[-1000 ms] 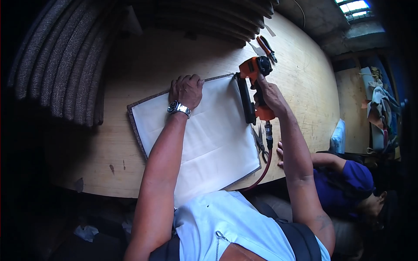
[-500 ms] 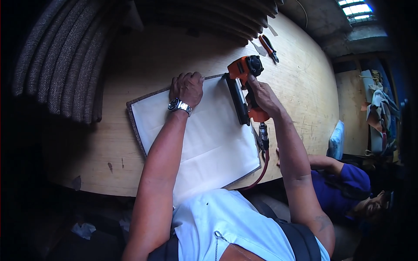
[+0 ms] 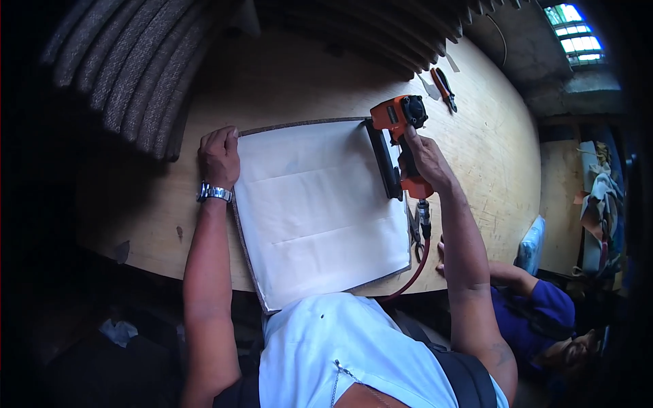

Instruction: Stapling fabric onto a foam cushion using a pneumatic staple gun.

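A square panel point(image 3: 320, 197) lies on the wooden table, its top faced with white cloth and its edge wrapped in brown woven fabric. My left hand point(image 3: 220, 158), with a metal watch on the wrist, grips the panel's far left corner, fingers curled over the edge. In my right hand point(image 3: 430, 162) is an orange and black pneumatic staple gun point(image 3: 394, 146), its long black magazine lying over the panel's right edge and its nose near the far right corner. A red air hose point(image 3: 416, 272) runs from its handle toward the table's front edge.
Stacked brown fabric-covered panels point(image 3: 129, 75) stand at the far left and along the back. Orange-handled pliers point(image 3: 444, 90) lie beyond the staple gun. Dark scissors point(image 3: 415, 234) sit beside the hose. A person in a purple shirt point(image 3: 530, 306) is at the right, near a plastic-wrapped bundle point(image 3: 531, 243).
My left hand has moved left from the panel's far edge to its far left corner. The panel has turned to lie straighter. The staple gun stays in my right hand near the far right corner.
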Demonstrator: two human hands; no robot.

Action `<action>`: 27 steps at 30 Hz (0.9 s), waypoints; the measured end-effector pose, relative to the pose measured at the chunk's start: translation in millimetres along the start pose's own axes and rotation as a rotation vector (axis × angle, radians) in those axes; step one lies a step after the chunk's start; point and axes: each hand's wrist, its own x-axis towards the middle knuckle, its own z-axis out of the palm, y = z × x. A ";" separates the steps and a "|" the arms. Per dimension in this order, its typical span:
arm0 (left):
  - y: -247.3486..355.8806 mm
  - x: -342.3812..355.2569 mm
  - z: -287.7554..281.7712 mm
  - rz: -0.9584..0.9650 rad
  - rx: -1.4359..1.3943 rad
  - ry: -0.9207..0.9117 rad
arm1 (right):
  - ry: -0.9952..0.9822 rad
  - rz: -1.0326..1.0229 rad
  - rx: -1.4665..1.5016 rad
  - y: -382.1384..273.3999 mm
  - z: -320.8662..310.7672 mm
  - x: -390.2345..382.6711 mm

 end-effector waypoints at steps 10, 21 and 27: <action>-21.6 -6.8 14.8 0.054 -0.053 0.157 | -0.034 -0.034 -0.073 -23.4 22.8 -1.7; -16.5 -9.1 12.3 -0.041 -0.139 0.184 | -0.078 -0.060 -0.099 -48.7 65.3 -8.6; -16.5 -8.9 12.5 -0.022 -0.192 0.209 | -0.098 -0.074 -0.119 -67.2 85.5 -9.8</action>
